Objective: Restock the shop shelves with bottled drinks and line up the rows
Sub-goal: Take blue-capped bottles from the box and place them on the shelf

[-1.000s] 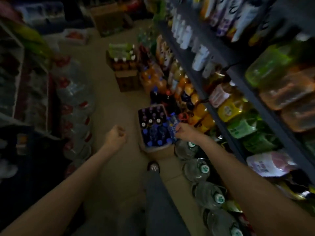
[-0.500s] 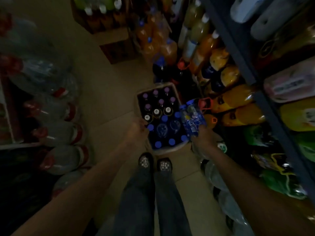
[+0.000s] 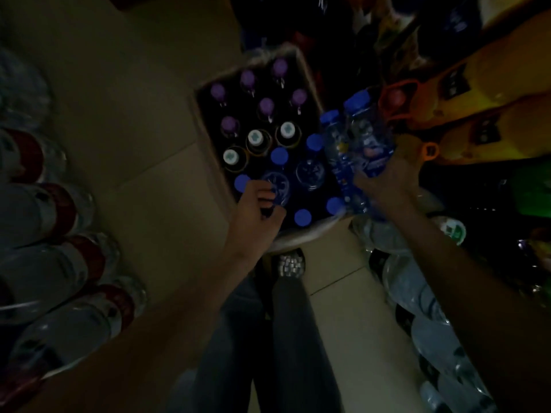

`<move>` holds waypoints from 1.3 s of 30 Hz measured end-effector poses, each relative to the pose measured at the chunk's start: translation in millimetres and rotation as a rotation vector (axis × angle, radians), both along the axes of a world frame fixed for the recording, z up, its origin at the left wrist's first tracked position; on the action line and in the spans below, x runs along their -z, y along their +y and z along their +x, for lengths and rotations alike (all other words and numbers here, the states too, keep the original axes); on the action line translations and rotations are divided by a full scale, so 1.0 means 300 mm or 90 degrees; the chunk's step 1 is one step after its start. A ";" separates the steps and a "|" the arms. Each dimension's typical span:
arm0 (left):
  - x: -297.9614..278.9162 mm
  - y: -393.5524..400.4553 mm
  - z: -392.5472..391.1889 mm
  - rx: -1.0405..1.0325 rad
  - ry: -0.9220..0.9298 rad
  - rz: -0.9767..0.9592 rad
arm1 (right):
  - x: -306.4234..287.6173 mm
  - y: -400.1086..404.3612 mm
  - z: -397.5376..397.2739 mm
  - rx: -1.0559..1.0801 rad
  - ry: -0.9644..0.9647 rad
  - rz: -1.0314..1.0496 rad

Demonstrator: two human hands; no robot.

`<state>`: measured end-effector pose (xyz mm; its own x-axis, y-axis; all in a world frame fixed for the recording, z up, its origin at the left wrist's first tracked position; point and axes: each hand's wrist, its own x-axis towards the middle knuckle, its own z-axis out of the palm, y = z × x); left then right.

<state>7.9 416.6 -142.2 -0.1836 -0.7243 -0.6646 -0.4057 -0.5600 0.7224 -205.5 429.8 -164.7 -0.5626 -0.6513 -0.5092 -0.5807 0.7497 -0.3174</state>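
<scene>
Floor carton [image 3: 208, 138] looms nearer; left hand [image 3: 253, 210] now grips a bottle inside, right hand [image 3: 384, 186] still clutching two.

head cam, steep downward, close over crate [image 3: 208, 135]

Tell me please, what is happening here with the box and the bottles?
A person stands over a cardboard box of bottled drinks on the shop floor. The right hand holds two blue-capped bottles, lifted beside the box's right edge. The left hand reaches into the near corner of the box, its fingers curled over another blue-capped bottle there. Purple-capped bottles and white-capped bottles stand in the box. Large orange drink bottles lie on the shelf to the right.
</scene>
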 end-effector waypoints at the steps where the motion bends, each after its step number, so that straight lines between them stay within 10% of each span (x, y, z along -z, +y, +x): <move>1: -0.024 -0.011 -0.023 -0.016 0.027 0.042 | -0.028 0.021 0.021 0.020 -0.088 -0.037; 10: -0.120 -0.016 0.030 -0.119 0.125 0.282 | -0.233 0.001 0.199 -0.035 -0.565 -0.034; 20: 0.058 0.010 0.227 -0.191 0.031 0.242 | 0.328 -0.053 0.051 -0.037 -0.011 0.166; 23: 0.017 0.038 0.228 -0.198 0.036 0.233 | 0.279 -0.066 0.039 -0.002 -0.096 0.145; 33: -0.666 0.061 0.129 -0.093 0.065 0.156 | -0.686 0.149 0.138 0.325 -0.630 -0.137; 39: -1.161 0.199 0.002 0.073 0.130 0.070 | -1.365 0.430 0.089 0.352 -0.656 -0.404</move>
